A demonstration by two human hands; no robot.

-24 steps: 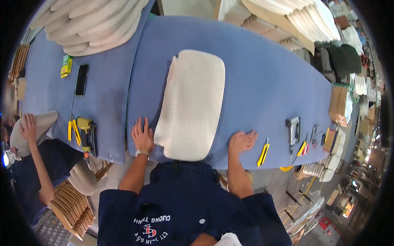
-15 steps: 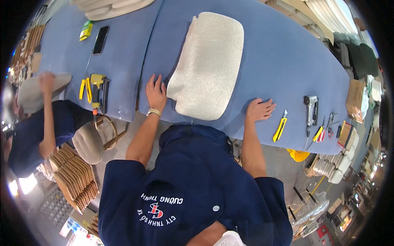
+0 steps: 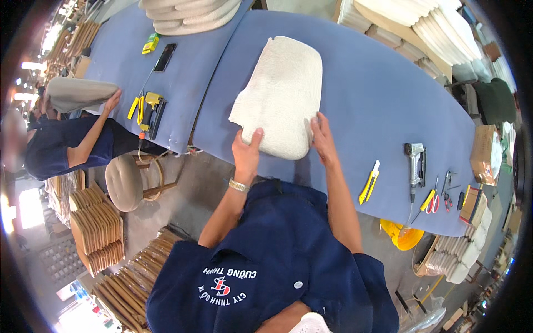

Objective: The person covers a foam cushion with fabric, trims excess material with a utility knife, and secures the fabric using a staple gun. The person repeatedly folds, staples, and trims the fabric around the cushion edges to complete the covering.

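A cream, textured upholstered chair pad (image 3: 283, 94) is tilted above the blue table, its near end toward me and a notch in its left edge. My left hand (image 3: 246, 152) grips the pad's near left corner, thumb on top and fingers hidden underneath. On the pad's near right edge, my right hand (image 3: 323, 139) is closed against the side, with some of its fingers out of sight below. The underside of the pad cannot be seen.
Right of the pad lie a yellow utility knife (image 3: 369, 182), a staple gun (image 3: 415, 172) and red-handled scissors (image 3: 433, 201). Leftward are a yellow staple gun (image 3: 151, 115), a phone (image 3: 165, 57) and stacked cushions (image 3: 191, 16). A co-worker (image 3: 72, 145) handles a grey cushion (image 3: 80, 95).
My hands have gone from lying flat on the table to gripping the pad at its near end. The pad's near end is now raised. The co-worker's hand has moved along the grey cushion.
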